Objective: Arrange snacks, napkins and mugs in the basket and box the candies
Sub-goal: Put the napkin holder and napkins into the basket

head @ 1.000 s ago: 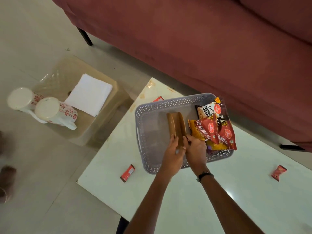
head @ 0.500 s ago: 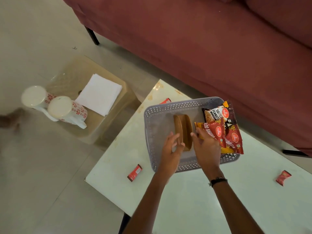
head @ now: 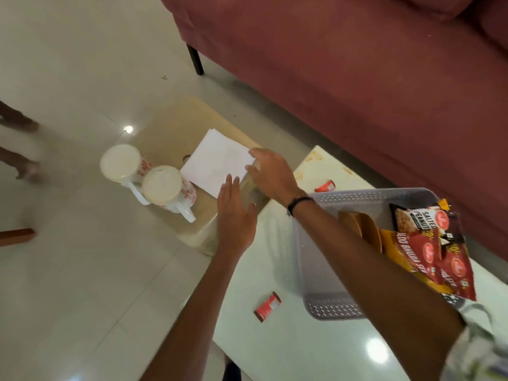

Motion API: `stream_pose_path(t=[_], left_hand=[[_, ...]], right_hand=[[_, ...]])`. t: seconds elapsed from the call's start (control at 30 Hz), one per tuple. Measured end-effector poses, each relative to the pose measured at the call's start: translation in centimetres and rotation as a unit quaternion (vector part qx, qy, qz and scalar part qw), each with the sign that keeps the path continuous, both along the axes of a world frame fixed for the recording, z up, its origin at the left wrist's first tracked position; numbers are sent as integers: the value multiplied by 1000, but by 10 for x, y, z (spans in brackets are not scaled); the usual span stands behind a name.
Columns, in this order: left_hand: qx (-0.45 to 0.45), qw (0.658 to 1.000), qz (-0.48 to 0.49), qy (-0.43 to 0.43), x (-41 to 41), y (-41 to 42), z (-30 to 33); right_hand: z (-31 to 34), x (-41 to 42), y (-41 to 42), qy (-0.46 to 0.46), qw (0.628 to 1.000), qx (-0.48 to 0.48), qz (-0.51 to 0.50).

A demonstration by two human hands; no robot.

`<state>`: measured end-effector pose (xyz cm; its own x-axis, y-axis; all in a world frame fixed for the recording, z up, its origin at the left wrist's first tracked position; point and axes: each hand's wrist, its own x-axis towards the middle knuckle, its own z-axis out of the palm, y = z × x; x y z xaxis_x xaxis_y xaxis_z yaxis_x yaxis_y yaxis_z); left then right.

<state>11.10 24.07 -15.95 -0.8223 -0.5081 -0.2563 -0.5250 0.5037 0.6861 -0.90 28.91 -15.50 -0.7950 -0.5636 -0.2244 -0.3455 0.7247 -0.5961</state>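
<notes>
The white napkins [head: 218, 165] lie on a low beige stool [head: 170, 127] beside the table [head: 288, 342], next to two mugs [head: 148, 177]. We reach toward them with both hands spread and holding nothing: our right hand [head: 270, 171] at their near edge, our left hand [head: 235, 221] just short. The grey basket [head: 365, 195] on the table holds snack packets [head: 428, 243] and brown wooden pieces [head: 360, 225]; a red candy [head: 267, 306] lies near it.

Both open hands, left [head: 235, 215] and right [head: 270, 171], hover by the white napkins [head: 217, 165].
</notes>
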Motion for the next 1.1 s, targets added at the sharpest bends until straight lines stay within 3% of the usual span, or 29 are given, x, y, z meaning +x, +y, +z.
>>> stream_pose_path(t=[0.13, 0.23, 0.33, 0.5, 0.63, 0.77, 0.87, 0.97, 1.1], left_hand=[[-114, 985, -79, -107, -14, -34, -20], [-149, 967, -123, -168, -15, -50, -32], [-160, 966, -125, -157, -14, -57, -38], [-164, 968, -123, -143, -11, -60, -41], [-174, 967, -125, -138, -9, -57, -44], [-174, 966, -131, -141, -8, -58, -48], [-173, 973, -102, -113, -5, -52, -50], [-168, 984, -54, -14, 7, -33, -45], [-41, 993, 65, 84, 32, 1, -24]], right_hand=[[-26, -31, -43, 17, 999, 47, 3], [-42, -41, -60, 10, 997, 74, 10], [-50, -45, -68, 36, 994, 103, 22], [-50, -49, -77, -43, 996, 68, -25], [-52, -50, -82, -39, 994, 101, 1], [-54, -45, -79, -65, 997, 29, -3], [-46, -35, -67, -98, 993, -50, -32], [-30, -20, -41, -146, 979, -115, -89], [1, 0, 24, -249, 926, -203, -197]])
